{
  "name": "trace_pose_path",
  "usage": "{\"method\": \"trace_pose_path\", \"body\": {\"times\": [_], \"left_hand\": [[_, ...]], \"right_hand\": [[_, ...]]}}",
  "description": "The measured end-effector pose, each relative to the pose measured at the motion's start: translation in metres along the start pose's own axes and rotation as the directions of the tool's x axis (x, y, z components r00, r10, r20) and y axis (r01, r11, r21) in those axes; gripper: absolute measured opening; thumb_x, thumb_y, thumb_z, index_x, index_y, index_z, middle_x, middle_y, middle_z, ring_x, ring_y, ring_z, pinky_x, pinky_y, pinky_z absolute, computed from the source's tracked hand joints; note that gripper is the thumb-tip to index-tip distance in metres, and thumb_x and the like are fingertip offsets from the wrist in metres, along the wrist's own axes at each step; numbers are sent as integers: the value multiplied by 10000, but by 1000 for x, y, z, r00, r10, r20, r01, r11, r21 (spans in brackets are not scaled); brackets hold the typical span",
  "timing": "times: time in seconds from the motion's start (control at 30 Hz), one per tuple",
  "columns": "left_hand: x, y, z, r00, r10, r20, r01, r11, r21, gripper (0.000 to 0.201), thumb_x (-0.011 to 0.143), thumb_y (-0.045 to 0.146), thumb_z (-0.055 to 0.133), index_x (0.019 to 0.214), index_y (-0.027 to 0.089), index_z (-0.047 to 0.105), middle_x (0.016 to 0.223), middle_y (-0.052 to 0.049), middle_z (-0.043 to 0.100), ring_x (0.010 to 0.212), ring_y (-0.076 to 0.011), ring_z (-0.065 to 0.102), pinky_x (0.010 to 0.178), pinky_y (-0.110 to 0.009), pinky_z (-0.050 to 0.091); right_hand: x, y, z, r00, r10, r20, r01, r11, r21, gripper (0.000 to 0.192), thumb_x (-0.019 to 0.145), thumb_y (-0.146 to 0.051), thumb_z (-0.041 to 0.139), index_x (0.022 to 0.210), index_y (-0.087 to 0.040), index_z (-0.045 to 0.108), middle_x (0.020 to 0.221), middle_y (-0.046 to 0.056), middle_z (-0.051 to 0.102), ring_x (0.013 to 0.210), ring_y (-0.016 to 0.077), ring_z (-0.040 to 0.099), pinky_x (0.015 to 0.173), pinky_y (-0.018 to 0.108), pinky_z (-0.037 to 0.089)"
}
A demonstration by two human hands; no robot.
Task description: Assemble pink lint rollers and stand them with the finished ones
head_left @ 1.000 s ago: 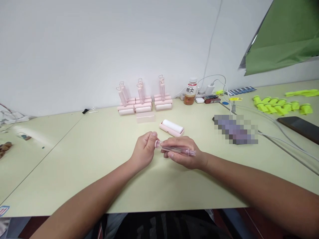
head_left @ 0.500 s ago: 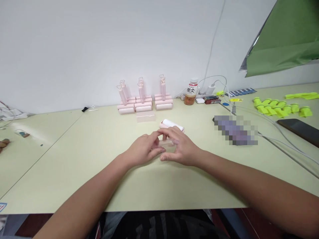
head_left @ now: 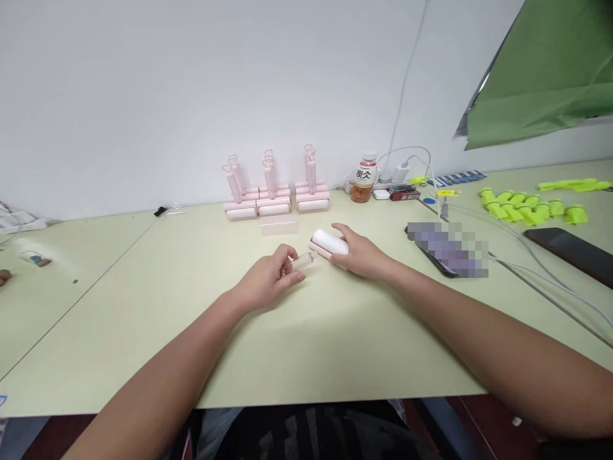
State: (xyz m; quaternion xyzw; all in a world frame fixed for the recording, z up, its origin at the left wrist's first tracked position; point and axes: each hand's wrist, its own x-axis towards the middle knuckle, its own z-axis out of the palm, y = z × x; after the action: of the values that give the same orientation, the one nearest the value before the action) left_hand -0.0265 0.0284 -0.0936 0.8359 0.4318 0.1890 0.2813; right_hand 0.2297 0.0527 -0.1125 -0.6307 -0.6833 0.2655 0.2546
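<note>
My left hand (head_left: 269,276) is closed around a clear pinkish handle (head_left: 302,260), its narrow end pointing right and away from me. My right hand (head_left: 360,253) grips the near right end of a lint roller head (head_left: 329,241), a white roll in a pink frame. The handle's tip is close to the roller head, and I cannot tell whether they touch. Behind my left hand is a clear pinkish cover (head_left: 279,225) on the table.
Several pink lint rollers (head_left: 272,206) with upright handles stand along the wall. A drink bottle (head_left: 365,177) is to their right. Further right are a pixelated phone (head_left: 445,250), white cables, a dark phone (head_left: 569,252) and several yellow-green pieces (head_left: 531,207).
My hands have moved apart. The handle stays in my left hand, while my right hand has let go of it and moved forward and right onto the lint roller head.
</note>
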Motion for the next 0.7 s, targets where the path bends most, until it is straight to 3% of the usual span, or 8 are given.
{"method": "trace_pose_path", "body": {"times": [0.07, 0.13, 0.23, 0.33, 0.47, 0.7], "left_hand": [[1, 0, 0, 1000, -3, -3, 3, 1000, -10, 279, 924, 466, 494, 1083, 236, 488, 806, 14, 602, 682, -158, 540, 596, -264, 370], [2, -1, 0, 1000, 6, -16, -6, 1000, -24, 268, 928, 466, 489, 1061, 235, 517, 820, 9, 612, 692, -157, 541, 608, -264, 373], [2, -3, 1, 997, 45, -64, -48, 997, -54, 282, 934, 465, 485, 1073, 229, 548, 853, -4, 625, 698, -153, 544, 625, -268, 378], [2, -3, 3, 988, 79, -135, -90, 993, -77, 303, 934, 472, 491, 1089, 222, 561, 843, -9, 628, 683, -146, 542, 623, -268, 377], [1, -3, 4, 979, 95, -182, -108, 992, -63, 296, 933, 475, 504, 1073, 221, 562, 810, 3, 619, 647, -132, 537, 599, -254, 368], [1, -1, 3, 968, 98, -231, -111, 993, -45, 281, 920, 460, 538, 1064, 221, 569, 813, 4, 627, 618, -118, 520, 597, -247, 379]], "right_hand": [[-2, -4, -3, 996, 84, 15, -85, 987, 138, 825, 710, -277, 704, 1475, -231, 399, 1270, 170, 597, 846, 267, 655, 661, 363, 527], [-5, -9, -6, 990, 120, 77, -141, 909, 392, 723, 712, -273, 685, 1402, -227, 477, 1175, 134, 630, 769, 219, 634, 583, 316, 514], [-10, -16, -9, 984, 24, 177, -152, 635, 758, 564, 728, -260, 653, 1281, -238, 547, 1014, 66, 663, 689, 172, 594, 521, 279, 502], [-17, -22, -8, 985, -55, 163, -120, 455, 882, 468, 729, -237, 663, 1190, -242, 579, 938, 37, 669, 655, 156, 580, 510, 276, 511], [-26, -29, -4, 987, -70, 147, -106, 410, 906, 449, 721, -237, 683, 1158, -225, 580, 826, 13, 647, 629, 153, 573, 512, 285, 524], [-32, -36, 1, 991, -56, 122, -87, 417, 905, 498, 704, -240, 707, 1180, -229, 558, 915, 15, 638, 654, 140, 564, 529, 274, 518]]}}
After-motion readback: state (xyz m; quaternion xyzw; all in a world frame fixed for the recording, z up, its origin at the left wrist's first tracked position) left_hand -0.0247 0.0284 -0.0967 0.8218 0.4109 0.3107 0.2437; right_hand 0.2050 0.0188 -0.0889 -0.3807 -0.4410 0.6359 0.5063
